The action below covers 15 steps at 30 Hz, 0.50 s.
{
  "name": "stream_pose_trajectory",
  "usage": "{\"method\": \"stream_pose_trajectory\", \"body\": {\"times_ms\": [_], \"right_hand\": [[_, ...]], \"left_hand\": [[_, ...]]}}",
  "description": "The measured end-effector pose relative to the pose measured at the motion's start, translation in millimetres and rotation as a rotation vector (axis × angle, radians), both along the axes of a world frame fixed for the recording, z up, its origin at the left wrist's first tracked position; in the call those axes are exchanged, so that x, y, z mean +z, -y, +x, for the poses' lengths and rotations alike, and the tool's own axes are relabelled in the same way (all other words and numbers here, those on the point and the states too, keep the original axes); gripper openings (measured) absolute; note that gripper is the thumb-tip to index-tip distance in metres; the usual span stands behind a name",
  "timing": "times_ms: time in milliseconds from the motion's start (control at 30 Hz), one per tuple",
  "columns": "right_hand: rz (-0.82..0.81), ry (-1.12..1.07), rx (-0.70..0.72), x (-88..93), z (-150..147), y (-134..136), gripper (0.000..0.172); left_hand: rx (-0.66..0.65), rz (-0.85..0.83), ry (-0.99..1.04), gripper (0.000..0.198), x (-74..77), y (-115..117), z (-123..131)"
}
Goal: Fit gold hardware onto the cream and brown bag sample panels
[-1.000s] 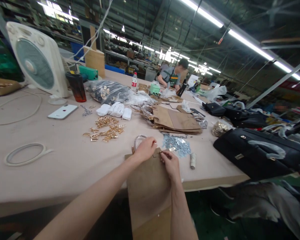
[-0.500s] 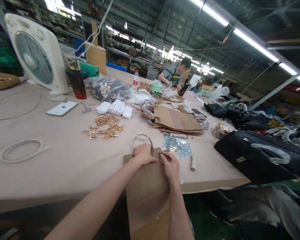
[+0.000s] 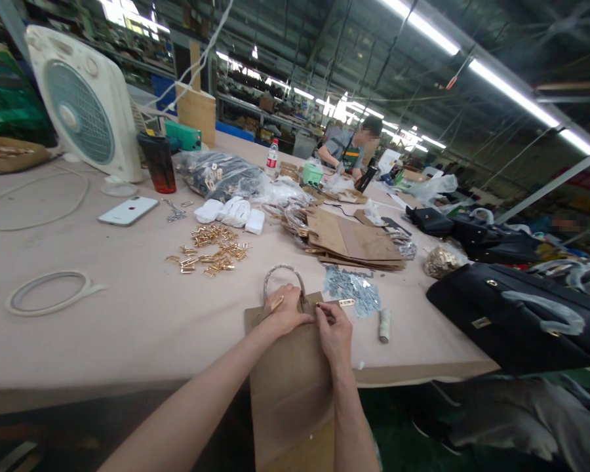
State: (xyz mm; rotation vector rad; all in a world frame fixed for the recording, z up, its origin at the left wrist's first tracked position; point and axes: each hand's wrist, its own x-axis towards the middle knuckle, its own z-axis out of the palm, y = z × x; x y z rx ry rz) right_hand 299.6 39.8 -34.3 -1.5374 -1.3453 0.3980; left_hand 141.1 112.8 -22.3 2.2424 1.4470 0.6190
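Observation:
A brown bag panel (image 3: pixel 290 387) lies partly on the table and hangs over its front edge. At its top stands a curved handle (image 3: pixel 284 267) in clear wrapping. My left hand (image 3: pixel 286 311) rests over the panel at the handle's base, fingers closed on it and thumb pointing right. Beside it my right hand (image 3: pixel 335 328) is closed in a pinch at the panel's upper right corner. A tiny glint shows at its fingertips; what they hold is too small to tell. Just past these fingers sits a gold slotted plate (image 3: pixel 347 302), seemingly at a strap's end.
Flat grey metal pieces (image 3: pixel 354 288) and a small roll (image 3: pixel 384 326) lie at right. Gold fittings (image 3: pixel 216 252), tape (image 3: pixel 49 293), a phone (image 3: pixel 128 211) and a fan (image 3: pixel 81 108) are left. Stacked brown panels (image 3: pixel 354 239) lie ahead; a black bag (image 3: pixel 511 321) stands right. A person (image 3: pixel 347 147) works beyond.
The view has shifted slightly. The gold plate has tilted down to lie nearly level. Both hands stay in nearly the same place on the panel.

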Motion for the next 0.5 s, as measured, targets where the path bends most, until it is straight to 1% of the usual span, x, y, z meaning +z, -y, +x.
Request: {"method": "stream_pose_trajectory", "body": {"times_ms": [67,167,500], "right_hand": [[0.006,0.031,-0.002,1.4,-0.7,0.4,0.028],[0.003,0.065,-0.001,3.2,-1.4,0.9,0.027],[-0.010,0.160,-0.021,5.1,-5.0,2.0,0.024]], "left_hand": [[-0.007,0.023,0.023,0.057,-5.9,-0.5,-0.7],[-0.021,0.030,0.037,0.056,-8.9,-0.7,-2.1],[-0.035,0.026,0.016,0.055,-5.0,-0.7,-2.1]]}}
